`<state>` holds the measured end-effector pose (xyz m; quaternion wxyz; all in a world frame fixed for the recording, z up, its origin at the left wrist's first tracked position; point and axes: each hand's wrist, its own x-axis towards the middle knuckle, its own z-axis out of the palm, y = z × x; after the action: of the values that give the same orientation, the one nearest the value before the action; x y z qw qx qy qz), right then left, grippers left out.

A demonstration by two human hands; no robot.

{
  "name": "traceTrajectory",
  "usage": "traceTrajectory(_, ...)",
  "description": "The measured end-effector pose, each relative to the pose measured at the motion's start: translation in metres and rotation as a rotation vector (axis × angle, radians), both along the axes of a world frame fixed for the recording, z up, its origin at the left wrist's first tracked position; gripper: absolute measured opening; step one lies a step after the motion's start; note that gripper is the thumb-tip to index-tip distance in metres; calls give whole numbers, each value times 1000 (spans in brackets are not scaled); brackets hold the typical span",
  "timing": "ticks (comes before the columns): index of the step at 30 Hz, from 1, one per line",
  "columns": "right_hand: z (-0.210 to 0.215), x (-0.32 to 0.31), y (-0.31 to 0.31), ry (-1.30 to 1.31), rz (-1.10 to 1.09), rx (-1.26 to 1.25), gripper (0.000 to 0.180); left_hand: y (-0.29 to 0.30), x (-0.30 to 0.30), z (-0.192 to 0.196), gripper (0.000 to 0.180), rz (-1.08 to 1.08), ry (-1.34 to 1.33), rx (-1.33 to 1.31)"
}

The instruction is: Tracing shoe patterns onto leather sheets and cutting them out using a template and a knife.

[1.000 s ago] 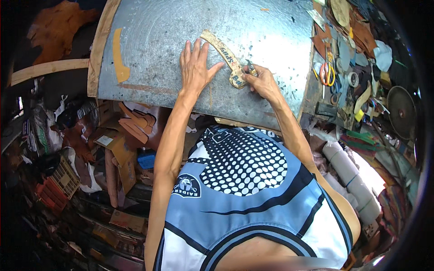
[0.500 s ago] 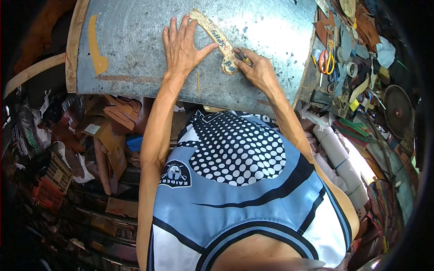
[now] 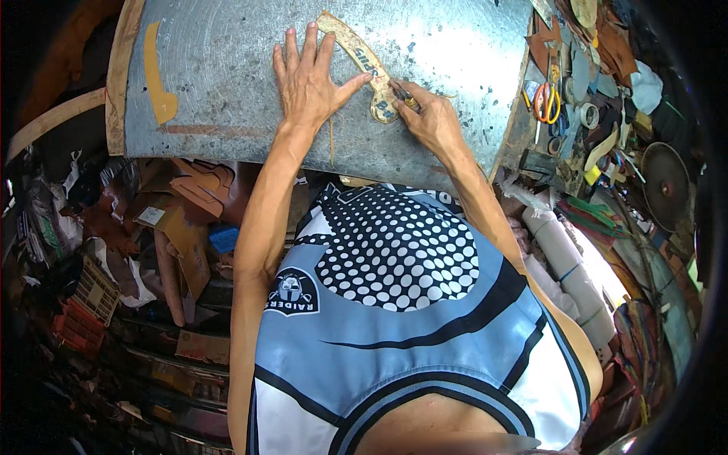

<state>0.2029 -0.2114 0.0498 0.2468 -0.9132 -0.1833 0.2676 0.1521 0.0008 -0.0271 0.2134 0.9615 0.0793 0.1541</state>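
Note:
A curved tan template (image 3: 356, 49) with printed lettering lies on the grey metal tabletop (image 3: 227, 91), its rounded end toward me. My left hand (image 3: 307, 83) is spread flat on the metal just left of it, with the thumb on the template's edge. At the rounded end, my right hand (image 3: 431, 120) is closed around a small knife-like tool (image 3: 408, 98) with a yellowish handle; its dark tip is beside the template's right edge. Whether another layer lies under the template, I cannot tell. Farther left rests a similarly curved yellow-tan piece (image 3: 158, 76).
Orange-handled scissors (image 3: 543, 102), a tape roll (image 3: 590, 115) and leather scraps crowd the right side. Wooden edging (image 3: 119, 76) borders the table's left. Below it are a cardboard box (image 3: 186, 243) and brown pieces. A round metal disc (image 3: 666, 186) stands far right.
My right hand has shifted and turned slightly at the template's rounded end, showing more of the tool. My left hand keeps its place on the template's edge.

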Motion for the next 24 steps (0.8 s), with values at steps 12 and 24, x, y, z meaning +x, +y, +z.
traceTrajectory(12, 4, -3, 3, 12, -3, 33, 37, 0, -2, 3, 90, 20, 68, -12)
traceTrajectory(24, -5, -5, -1, 52, -51, 61, 38, -1, -5, 2, 87, -3, 59, -37)
